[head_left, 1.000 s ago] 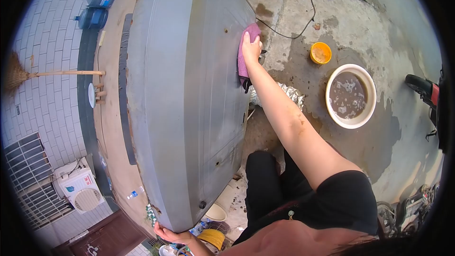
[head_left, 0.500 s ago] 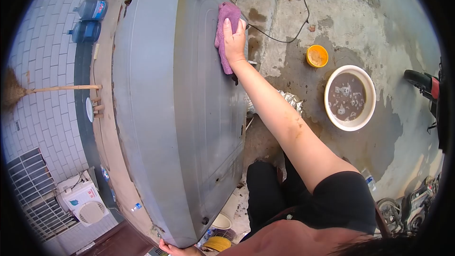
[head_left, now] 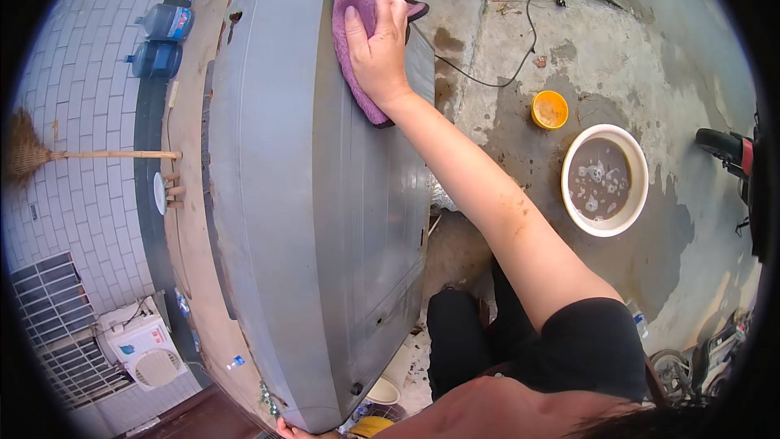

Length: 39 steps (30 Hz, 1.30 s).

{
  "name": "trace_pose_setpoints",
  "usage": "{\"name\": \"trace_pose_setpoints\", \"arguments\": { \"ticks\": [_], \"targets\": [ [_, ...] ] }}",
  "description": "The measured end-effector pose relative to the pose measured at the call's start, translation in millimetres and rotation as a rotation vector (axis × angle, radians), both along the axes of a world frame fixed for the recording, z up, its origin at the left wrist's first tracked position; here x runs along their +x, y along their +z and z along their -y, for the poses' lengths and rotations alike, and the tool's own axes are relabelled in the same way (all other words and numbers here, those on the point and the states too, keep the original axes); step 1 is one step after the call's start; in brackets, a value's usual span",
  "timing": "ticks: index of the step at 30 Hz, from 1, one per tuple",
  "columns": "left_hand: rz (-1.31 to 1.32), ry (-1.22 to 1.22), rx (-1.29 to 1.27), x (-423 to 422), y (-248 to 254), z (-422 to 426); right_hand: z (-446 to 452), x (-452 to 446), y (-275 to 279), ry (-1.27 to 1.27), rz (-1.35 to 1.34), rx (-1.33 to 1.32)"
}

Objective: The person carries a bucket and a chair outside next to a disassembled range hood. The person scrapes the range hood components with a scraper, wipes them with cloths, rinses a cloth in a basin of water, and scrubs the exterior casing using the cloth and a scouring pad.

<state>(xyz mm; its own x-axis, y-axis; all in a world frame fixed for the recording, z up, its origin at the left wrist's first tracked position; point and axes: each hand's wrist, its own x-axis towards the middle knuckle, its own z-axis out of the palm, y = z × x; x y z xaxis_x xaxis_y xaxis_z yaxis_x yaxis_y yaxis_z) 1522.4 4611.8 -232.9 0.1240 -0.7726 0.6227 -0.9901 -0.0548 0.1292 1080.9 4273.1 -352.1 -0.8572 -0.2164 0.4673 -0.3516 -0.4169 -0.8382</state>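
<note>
My right hand (head_left: pixel 379 53) presses a folded purple cloth (head_left: pixel 354 0) with a dark edge against a large grey metal cabinet (head_left: pixel 276 195). Fingers and thumb are closed over the cloth, near the upper end of the ridged panel. At the bottom edge of view, my left hand (head_left: pixel 294 432) is at the cabinet's lower corner. Only some of its fingers show, curled against that corner; the rest is cut off by the frame.
To the right, a white basin (head_left: pixel 643 187) of murky, foamy water and a small yellow tub (head_left: pixel 550 110) stand on wet concrete. A black cable (head_left: pixel 532 32) lies behind them. Blue water bottles (head_left: pixel 156 58) and a straw broom (head_left: pixel 114 154) are at the left.
My right hand has slid the cloth up and left across the panel, towards the cabinet's front ridge. The view has shifted slightly. My left hand stays at the lower corner.
</note>
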Motion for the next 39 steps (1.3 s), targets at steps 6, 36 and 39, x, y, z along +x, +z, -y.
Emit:
{"name": "trace_pose_setpoints", "arguments": {
  "ticks": [6, 36, 39],
  "targets": [
    [-0.059, 0.011, -0.003, -3, -8, 7, 51, -48, -118, -0.081, 0.331, 0.322],
    [-0.11, 0.008, 0.017, 4, -12, 7, -52, 42, -122, 0.092, 0.387, 0.619],
    [-0.123, -0.008, 0.033, 2, -14, 11, -109, 88, -44, 0.255, 0.283, 0.398]
  ]
}}
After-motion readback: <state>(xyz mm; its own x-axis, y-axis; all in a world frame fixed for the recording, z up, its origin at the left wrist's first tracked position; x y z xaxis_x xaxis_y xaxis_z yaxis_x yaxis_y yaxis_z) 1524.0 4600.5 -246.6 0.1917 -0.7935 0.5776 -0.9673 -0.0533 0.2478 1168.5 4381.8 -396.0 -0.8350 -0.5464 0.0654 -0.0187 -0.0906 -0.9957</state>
